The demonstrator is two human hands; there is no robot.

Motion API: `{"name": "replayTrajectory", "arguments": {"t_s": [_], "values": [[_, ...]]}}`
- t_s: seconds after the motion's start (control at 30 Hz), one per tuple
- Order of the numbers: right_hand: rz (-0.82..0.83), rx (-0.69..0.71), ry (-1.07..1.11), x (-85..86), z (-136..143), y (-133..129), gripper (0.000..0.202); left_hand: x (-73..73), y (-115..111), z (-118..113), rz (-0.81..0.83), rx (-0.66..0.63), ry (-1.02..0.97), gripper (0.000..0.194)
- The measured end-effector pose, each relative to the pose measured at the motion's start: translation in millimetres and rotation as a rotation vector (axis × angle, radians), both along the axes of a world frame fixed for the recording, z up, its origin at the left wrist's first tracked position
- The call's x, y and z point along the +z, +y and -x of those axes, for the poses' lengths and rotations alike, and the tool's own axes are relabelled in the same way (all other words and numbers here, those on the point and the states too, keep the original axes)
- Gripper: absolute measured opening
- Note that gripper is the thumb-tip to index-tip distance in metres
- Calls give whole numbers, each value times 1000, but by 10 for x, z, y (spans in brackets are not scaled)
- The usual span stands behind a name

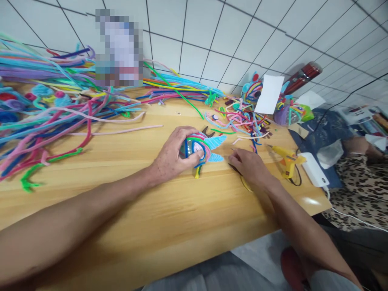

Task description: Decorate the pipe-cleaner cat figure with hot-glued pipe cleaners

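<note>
My left hand point(177, 155) is closed round a small craft figure point(205, 146) made of coloured pipe cleaners wound about a clear body, with two light blue fins pointing right. A short yellow and green piece sticks out below it. To the right, my right hand point(247, 163) rests low over the wooden table point(169, 214), its fingers pressed together at the tips. A thin dark and yellow item lies under that hand, and what the fingertips pinch is too small to name.
Pipe cleaners point(57, 117) cover the table's left and back. Cut pieces point(242, 117) lie behind my hands. A yellow glue gun point(286, 161) and a white power strip point(313, 169) are at right, beside a person in leopard print point(360, 190). Finished figures point(286, 113) stand by the wall.
</note>
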State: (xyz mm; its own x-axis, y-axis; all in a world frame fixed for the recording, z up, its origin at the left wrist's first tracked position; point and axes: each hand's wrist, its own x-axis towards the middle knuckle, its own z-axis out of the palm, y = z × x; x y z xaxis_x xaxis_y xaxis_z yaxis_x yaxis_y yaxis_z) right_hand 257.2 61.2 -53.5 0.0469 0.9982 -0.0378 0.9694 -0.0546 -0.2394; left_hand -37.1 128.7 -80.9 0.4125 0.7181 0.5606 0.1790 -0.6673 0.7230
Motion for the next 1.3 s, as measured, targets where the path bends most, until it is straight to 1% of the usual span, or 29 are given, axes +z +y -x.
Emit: {"name": "replayTrajectory", "arguments": {"t_s": [0.13, 0.2, 0.23, 0.27, 0.3, 0.4, 0.47, 0.57, 0.63, 0.7, 0.77, 0.83, 0.93, 1.03, 1.1, 1.17, 1.23, 1.3], "values": [[-128, -113, 325, 134, -158, 52, 17, 0, 2, -12, 2, 3, -9, 40], [-159, -154, 504, 176, -232, 32, 19, -4, 3, -15, 5, 1, -14, 40], [-165, -159, 556, 183, -250, 13, 21, -6, 3, -14, 3, 0, -16, 41], [-163, -148, 564, 179, -252, -10, 23, -9, 3, -11, 2, -1, -15, 41], [-150, -122, 526, 166, -240, -34, 23, -11, 4, -8, 2, 0, -10, 42], [-60, -42, 259, 93, -132, -88, 19, -13, 5, 5, 4, -1, 10, 43], [7, -19, 129, 39, -45, -100, 22, -11, 4, 13, 8, -5, 14, 43], [33, 28, 59, -10, 22, -100, 19, -7, 4, 16, 7, -10, 6, 44], [46, 73, 86, -14, 1, -115, 14, -5, 3, 15, 2, -11, -2, 44], [68, 85, 169, -6, -60, -148, 13, -3, 3, 15, 3, -10, -2, 43], [72, 38, 295, -4, -127, -186, 13, -1, 3, 15, 7, -11, 10, 44], [57, -47, 470, -19, -173, -209, 16, 0, 4, 17, 14, -12, 18, 44], [-15, -162, 748, -63, -194, -196, 26, -2, 7, 20, 21, -12, 19, 44], [-172, -236, 871, -70, -200, -160, 29, -8, 9, 21, 24, -10, 20, 44], [-275, -272, 852, -19, -214, -150, 24, -12, 10, 20, 14, -12, 15, 44], [-372, -287, 771, 82, -238, -148, 19, -16, 9, 18, -1, -16, 6, 43], [-464, -273, 668, 206, -265, -134, 16, -17, 9, 16, -8, -17, -2, 43], [-516, -243, 594, 311, -292, -93, 15, -15, 9, 16, -10, -17, -8, 43]]}}
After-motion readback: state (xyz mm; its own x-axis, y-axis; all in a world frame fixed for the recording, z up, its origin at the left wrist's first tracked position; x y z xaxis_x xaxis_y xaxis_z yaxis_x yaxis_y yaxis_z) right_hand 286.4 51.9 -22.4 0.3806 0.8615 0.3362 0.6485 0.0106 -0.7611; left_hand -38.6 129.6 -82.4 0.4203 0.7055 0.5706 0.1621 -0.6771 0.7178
